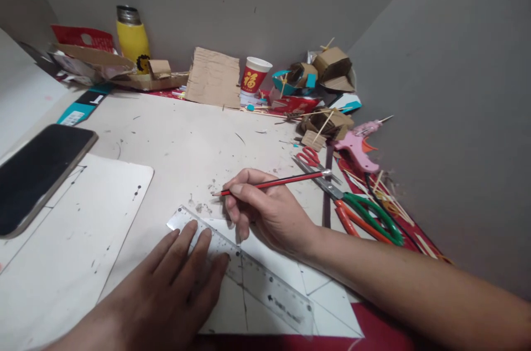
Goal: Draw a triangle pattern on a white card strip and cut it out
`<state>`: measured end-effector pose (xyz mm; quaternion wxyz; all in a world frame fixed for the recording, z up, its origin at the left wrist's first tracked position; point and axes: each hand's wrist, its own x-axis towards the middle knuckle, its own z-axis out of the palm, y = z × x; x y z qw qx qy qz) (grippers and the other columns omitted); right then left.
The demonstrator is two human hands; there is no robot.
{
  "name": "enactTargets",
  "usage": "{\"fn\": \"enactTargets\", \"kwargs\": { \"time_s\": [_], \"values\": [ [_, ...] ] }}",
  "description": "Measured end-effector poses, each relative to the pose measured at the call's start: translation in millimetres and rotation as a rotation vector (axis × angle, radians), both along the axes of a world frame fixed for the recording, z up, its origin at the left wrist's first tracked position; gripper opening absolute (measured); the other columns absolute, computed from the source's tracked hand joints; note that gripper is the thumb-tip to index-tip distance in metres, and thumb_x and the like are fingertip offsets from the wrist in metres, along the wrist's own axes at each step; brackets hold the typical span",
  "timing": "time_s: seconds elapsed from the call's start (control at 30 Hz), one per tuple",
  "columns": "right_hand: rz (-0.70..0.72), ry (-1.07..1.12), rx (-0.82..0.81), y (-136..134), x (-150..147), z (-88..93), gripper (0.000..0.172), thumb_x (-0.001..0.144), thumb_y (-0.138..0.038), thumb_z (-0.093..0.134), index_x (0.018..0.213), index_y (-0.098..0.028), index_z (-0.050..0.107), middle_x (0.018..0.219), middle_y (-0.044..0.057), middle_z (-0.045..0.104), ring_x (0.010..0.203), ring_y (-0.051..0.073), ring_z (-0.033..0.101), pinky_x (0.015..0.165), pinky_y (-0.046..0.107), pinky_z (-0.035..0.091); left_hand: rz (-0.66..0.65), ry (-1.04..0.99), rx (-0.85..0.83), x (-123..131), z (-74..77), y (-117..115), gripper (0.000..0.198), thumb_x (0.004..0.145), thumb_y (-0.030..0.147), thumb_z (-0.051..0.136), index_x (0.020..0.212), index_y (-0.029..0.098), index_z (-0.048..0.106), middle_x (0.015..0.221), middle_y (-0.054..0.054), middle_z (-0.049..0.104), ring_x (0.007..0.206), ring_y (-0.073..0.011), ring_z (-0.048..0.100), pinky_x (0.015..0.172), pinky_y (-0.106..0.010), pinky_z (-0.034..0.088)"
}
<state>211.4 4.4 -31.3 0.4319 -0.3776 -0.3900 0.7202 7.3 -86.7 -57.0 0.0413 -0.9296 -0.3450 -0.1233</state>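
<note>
My left hand [174, 279] lies flat with fingers stretched out, pressing a clear plastic ruler [265, 284] down on a white sheet of paper [332, 312] with pencil lines on it. My right hand [265, 210] is closed round a red and black pencil [282, 180], held nearly level just above the ruler's far end, tip pointing left. Its lower fingers rest by the ruler's edge.
A dark phone [37, 174] lies on a white board [83, 229] at left. Green and orange scissors [365, 215], red scissors [309, 156] and a pink glue gun [357, 146] lie at right. Cardboard pieces [213, 77], a red paper cup [254, 77] and a yellow bottle [133, 38] line the back.
</note>
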Motion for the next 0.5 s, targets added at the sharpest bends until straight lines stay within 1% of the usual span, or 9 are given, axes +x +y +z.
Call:
{"fn": "enactTargets", "kwargs": {
  "time_s": [0.17,0.3,0.4,0.5],
  "values": [
    [-0.006,0.003,0.000,1.1,0.8,0.6,0.015,0.082,-0.025,0.072,0.075,-0.017,0.062,0.063,-0.003,0.065,0.046,0.009,0.058,0.032,0.017,0.053,-0.017,-0.002,0.007,-2.4,3.5,1.8,0.061,0.096,0.063,0.042,0.139,0.022,0.055,0.142,-0.015,0.057,0.137,-0.0348,0.044,0.116,-0.047,0.027],
    [-0.008,-0.002,0.000,1.0,1.2,-0.5,0.014,0.082,-0.026,0.072,0.077,-0.017,0.063,0.064,-0.003,0.065,0.048,0.010,0.059,0.033,0.017,0.054,-0.018,-0.004,0.004,-4.4,4.9,2.5,0.065,0.093,0.066,0.047,0.140,0.023,0.054,0.145,-0.014,0.055,0.140,-0.0334,0.041,0.118,-0.045,0.026],
    [-0.009,-0.006,0.006,1.0,1.2,-0.9,0.014,0.082,-0.026,0.072,0.076,-0.017,0.062,0.064,-0.003,0.064,0.049,0.010,0.059,0.032,0.017,0.054,-0.032,0.022,0.008,-4.9,6.1,3.0,0.067,0.091,0.066,0.050,0.141,0.021,0.054,0.146,-0.016,0.054,0.141,-0.0348,0.039,0.118,-0.046,0.025],
    [-0.014,-0.014,0.003,1.7,0.9,-0.5,0.014,0.081,-0.025,0.072,0.076,-0.017,0.062,0.064,-0.003,0.064,0.049,0.010,0.059,0.033,0.017,0.053,-0.039,0.019,0.013,-4.9,6.1,3.5,0.067,0.091,0.067,0.051,0.140,0.022,0.056,0.145,-0.015,0.055,0.141,-0.0341,0.039,0.118,-0.046,0.026]
  ]
}}
